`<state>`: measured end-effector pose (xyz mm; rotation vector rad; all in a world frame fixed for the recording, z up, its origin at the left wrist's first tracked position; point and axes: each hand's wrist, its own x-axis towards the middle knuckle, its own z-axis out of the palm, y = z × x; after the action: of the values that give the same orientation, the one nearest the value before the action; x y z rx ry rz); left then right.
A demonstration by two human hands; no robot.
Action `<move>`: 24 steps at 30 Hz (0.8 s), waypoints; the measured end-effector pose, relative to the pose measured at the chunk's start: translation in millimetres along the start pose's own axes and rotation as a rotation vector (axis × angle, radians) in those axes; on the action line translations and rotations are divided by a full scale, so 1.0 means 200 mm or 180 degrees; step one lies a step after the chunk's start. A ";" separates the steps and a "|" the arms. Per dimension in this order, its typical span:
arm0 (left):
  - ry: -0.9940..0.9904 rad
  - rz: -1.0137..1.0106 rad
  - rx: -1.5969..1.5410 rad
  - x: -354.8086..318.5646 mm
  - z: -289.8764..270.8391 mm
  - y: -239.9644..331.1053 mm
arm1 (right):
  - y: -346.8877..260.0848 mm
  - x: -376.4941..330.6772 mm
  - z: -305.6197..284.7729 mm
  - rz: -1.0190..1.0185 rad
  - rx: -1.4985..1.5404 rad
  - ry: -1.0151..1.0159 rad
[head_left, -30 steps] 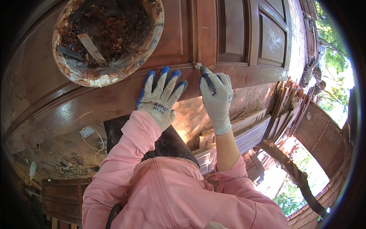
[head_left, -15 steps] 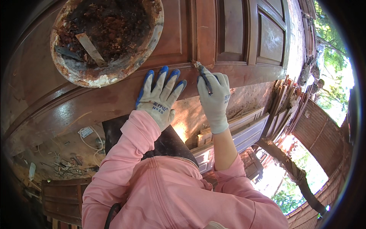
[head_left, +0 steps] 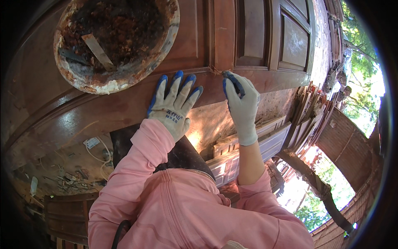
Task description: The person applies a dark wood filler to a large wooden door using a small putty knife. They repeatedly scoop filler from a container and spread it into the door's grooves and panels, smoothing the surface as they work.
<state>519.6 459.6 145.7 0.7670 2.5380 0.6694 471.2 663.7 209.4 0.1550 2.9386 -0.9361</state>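
Observation:
A brown panelled wooden door (head_left: 269, 77) lies flat in front of me. My left hand (head_left: 172, 101), in a white glove with blue fingertips, rests open on the door's near rail with its fingers spread. My right hand (head_left: 241, 91), gloved alike, is closed by the joint between two panels. Its fingers pinch together around something dark that I cannot make out, mostly hidden by the glove. Brown crumbs of filler (head_left: 214, 70) lie at the joint just left of its fingertips.
A crusted round basin (head_left: 108, 88) of dark brown lumpy material stands on the door at left, with a flat metal strip (head_left: 98, 52) in it. Pale panelled boards (head_left: 265, 143) lean low at right. Debris (head_left: 72, 180) and a cable (head_left: 94, 157) lie on the ground at left.
My right hand has moved a little to the right, and its fingertips have drawn away from the joint, leaving brown crumbs in view. The left hand has stayed in place.

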 end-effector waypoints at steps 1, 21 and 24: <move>-0.0005 -0.0006 -0.0014 0.00 0.00 0.00 | -0.01 0.02 -0.01 -0.0068 -0.0113 -0.0045; 0.0085 0.0028 -0.0125 -0.01 0.01 0.00 | -0.13 0.26 -0.09 -0.2276 -0.2263 -0.0865; 0.0099 0.0043 -0.0020 -0.01 0.02 0.01 | -0.17 0.35 -0.13 -0.2694 -0.2482 -0.1220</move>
<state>523.0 460.9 143.6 0.7781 2.5597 0.6989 397.4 656.8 243.7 -1.1931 2.6973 0.2373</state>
